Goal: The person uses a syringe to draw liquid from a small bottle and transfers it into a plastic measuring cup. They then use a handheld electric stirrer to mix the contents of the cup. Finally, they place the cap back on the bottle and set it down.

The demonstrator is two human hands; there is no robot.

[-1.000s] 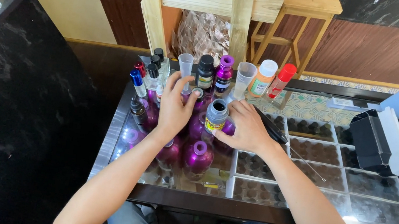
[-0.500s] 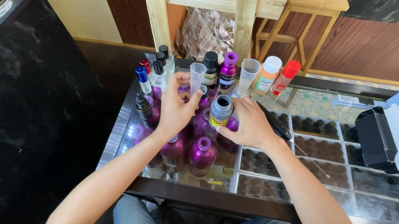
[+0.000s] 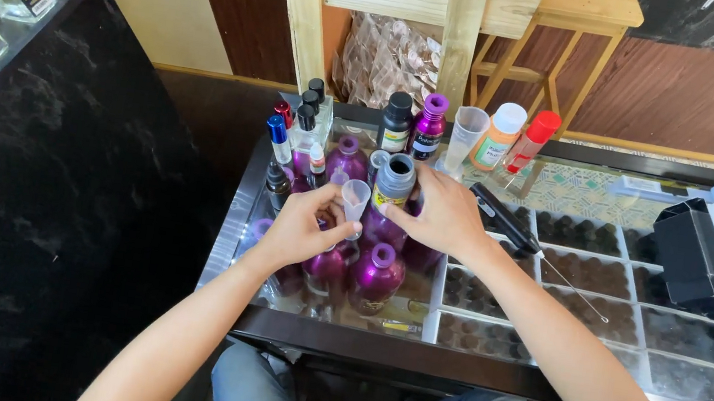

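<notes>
the left hand (image 3: 302, 230) holds a small clear cup (image 3: 355, 200) in its fingers. the right hand (image 3: 439, 212) grips an open grey bottle (image 3: 394, 182), near the surface's left edge. tipping too fast could spill liquid onto the purple bottles (image 3: 375, 273).

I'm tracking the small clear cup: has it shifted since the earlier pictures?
Yes. The small clear cup in the left hand has come down from beside the black-capped bottle to the open grey bottle.
</notes>
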